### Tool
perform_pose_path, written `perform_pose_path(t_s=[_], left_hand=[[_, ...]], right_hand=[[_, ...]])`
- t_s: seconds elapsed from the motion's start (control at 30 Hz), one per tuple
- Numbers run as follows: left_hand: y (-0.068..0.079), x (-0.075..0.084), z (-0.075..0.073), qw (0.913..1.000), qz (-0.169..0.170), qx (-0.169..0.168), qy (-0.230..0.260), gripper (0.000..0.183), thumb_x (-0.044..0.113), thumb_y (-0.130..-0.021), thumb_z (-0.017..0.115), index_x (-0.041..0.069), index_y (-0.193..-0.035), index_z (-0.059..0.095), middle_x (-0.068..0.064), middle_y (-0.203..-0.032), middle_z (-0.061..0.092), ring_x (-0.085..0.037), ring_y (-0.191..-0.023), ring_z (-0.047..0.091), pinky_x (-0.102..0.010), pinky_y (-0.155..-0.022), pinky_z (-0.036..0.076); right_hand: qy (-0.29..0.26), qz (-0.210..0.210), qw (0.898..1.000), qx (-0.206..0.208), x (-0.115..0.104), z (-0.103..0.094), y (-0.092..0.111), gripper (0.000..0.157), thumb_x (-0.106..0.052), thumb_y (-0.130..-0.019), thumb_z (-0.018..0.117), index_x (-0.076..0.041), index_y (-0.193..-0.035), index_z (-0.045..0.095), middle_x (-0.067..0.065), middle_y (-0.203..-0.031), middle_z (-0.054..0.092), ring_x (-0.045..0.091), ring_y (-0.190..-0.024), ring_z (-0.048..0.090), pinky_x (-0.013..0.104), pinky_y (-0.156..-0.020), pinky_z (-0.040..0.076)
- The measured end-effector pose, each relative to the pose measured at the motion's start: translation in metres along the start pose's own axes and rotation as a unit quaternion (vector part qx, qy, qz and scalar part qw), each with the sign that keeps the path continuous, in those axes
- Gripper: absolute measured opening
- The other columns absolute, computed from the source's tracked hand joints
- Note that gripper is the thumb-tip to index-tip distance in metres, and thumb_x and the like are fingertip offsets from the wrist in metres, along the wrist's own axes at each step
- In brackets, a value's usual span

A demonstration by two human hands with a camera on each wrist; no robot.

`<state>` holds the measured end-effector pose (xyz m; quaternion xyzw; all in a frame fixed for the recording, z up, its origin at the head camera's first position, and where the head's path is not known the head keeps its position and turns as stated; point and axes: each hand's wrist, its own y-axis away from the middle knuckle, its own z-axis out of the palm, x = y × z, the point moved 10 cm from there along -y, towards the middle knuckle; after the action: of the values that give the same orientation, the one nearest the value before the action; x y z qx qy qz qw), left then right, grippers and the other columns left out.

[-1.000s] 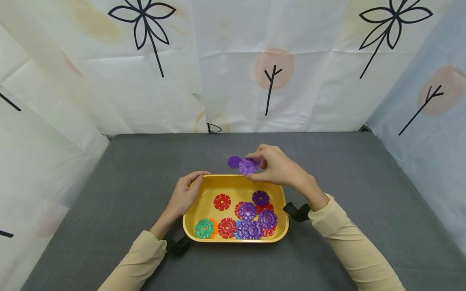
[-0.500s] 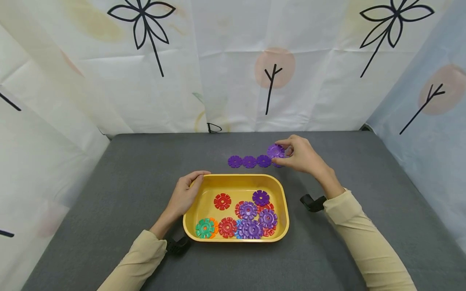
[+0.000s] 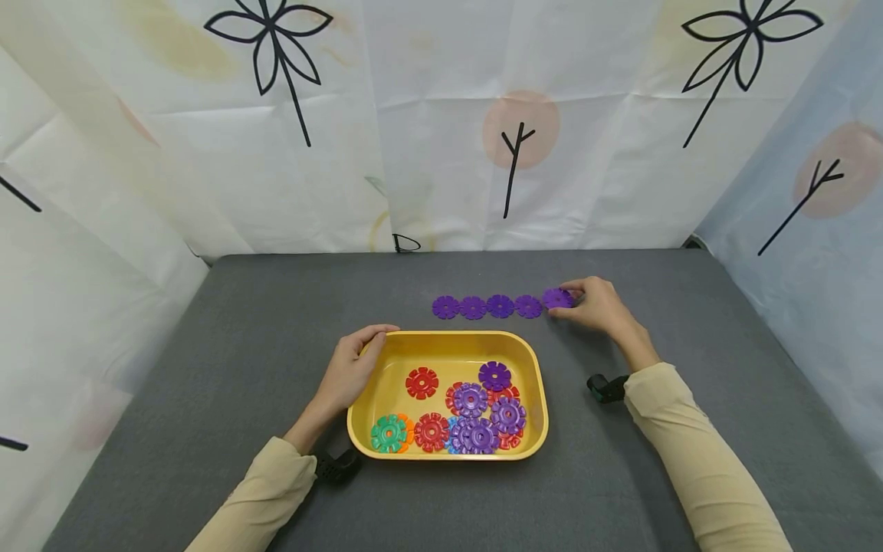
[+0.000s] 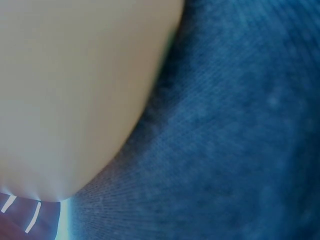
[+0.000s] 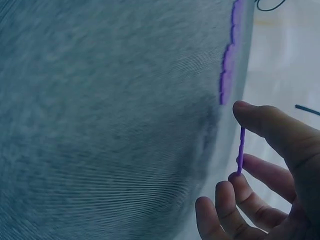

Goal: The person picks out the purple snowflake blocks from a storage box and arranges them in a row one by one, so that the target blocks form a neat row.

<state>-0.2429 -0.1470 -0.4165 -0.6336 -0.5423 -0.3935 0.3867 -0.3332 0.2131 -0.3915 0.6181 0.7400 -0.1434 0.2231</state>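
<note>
A purple flower-shaped building disc (image 3: 557,298) is pinched between thumb and fingers of my right hand (image 3: 599,308). It is at the right end of a row of several purple discs (image 3: 500,306) on the grey table. In the right wrist view, the held disc (image 5: 241,150) appears edge-on, a little past the row's end. My left hand (image 3: 350,369) grips the left back corner of a yellow tray (image 3: 448,341). The left wrist view mostly shows a blurred hand (image 4: 75,90) over dark cloth.
Inside the tray lie more slotted discs: a lone red disc (image 3: 421,382), a green disc (image 3: 388,434) over an orange one, and overlapping purple discs (image 3: 476,435) on red and blue ones. A patterned curtain (image 3: 441,153) hangs behind the table's back edge.
My right hand has carried the purple disc rightward from above the row's left part, then lowered it at the right end. My left hand and the tray have stayed in place.
</note>
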Motion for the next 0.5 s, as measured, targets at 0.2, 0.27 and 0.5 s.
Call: perform_pose_path(t_s=[0.2,0.27,0.5], left_hand=[[0.001,0.000,0.001,1.0000,0.002,-0.002,0.006,0.032,0.019,-0.111,0.044,0.004,-0.129,0.065,-0.021,-0.123,0.070,-0.032,-0.100,0.073,-0.033,-0.079,0.065],[0.001,0.000,0.001,1.0000,0.003,-0.004,0.008,0.032,0.020,-0.111,0.044,0.003,-0.130,0.065,-0.021,-0.123,0.070,-0.033,-0.100,0.073,-0.032,-0.078,0.065],[0.001,0.000,0.001,0.9999,0.005,-0.004,0.012,0.032,0.020,-0.111,0.044,0.004,-0.130,0.065,-0.021,-0.123,0.070,-0.033,-0.100,0.073,-0.032,-0.078,0.065]], right_hand=[[-0.001,0.015,1.000,-0.005,0.011,0.006,0.001,0.061,-0.027,-0.090,0.078,0.009,-0.136,0.059,0.035,-0.127,0.063,0.047,-0.118,0.059,0.060,-0.098,0.051],[0.000,0.013,1.000,-0.006,0.012,0.008,0.000,0.061,-0.028,-0.090,0.078,0.010,-0.135,0.060,0.034,-0.121,0.065,0.044,-0.112,0.060,0.058,-0.095,0.051],[-0.008,0.009,1.000,-0.011,0.012,0.012,-0.003,0.058,-0.026,-0.090,0.078,0.010,-0.133,0.061,0.010,-0.080,0.054,0.022,-0.077,0.045,0.032,-0.069,0.036]])
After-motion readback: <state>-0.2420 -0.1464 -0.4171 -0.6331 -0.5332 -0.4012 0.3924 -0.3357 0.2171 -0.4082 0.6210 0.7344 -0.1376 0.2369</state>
